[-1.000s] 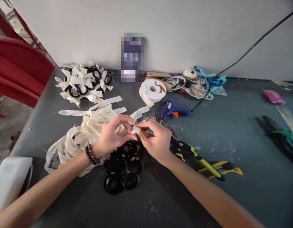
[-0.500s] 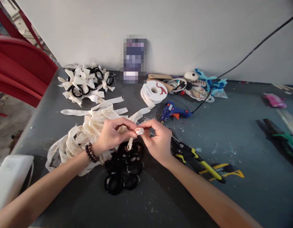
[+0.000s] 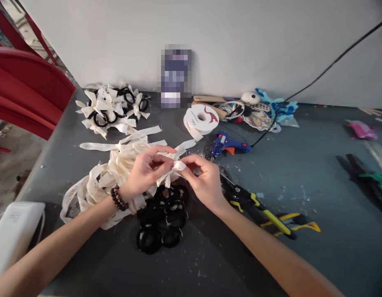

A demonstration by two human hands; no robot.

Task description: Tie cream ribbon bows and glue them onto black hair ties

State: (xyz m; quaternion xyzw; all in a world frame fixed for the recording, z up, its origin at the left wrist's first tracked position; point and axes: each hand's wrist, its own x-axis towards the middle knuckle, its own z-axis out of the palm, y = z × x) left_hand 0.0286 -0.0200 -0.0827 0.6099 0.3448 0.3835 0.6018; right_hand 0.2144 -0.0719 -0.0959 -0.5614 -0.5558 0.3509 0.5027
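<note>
A cream ribbon (image 3: 179,166) is bunched into a loop, pinched between my two hands above the table. My left hand (image 3: 150,168) grips it from the left between thumb and fingers. From the right, the thumb and fingertips of my right hand (image 3: 204,179) close on the loop's end. Short ribbon tails hang beneath the fingers. Just below lie several black hair ties (image 3: 161,222). A loose heap of cream ribbon (image 3: 94,185) spreads under and beside my left hand. Behind my hands, a ribbon spool (image 3: 203,119) has its ribbon end trailing forward.
Finished-looking bows on black hair ties (image 3: 112,107) are piled at the back left. A blue glue gun (image 3: 228,143), its cable (image 3: 321,74) rising rightward, lies beyond my right hand. Yellow-black pliers (image 3: 268,218) sit by my right forearm. A phone (image 3: 175,78) leans on the wall; a white power bank (image 3: 17,227) stands left.
The ribbon between my fingers has gone from a tight rounded loop to a flatter, bow-like shape with hanging tails. My left fingers have spread a little around it; both hands stay nearly in place.
</note>
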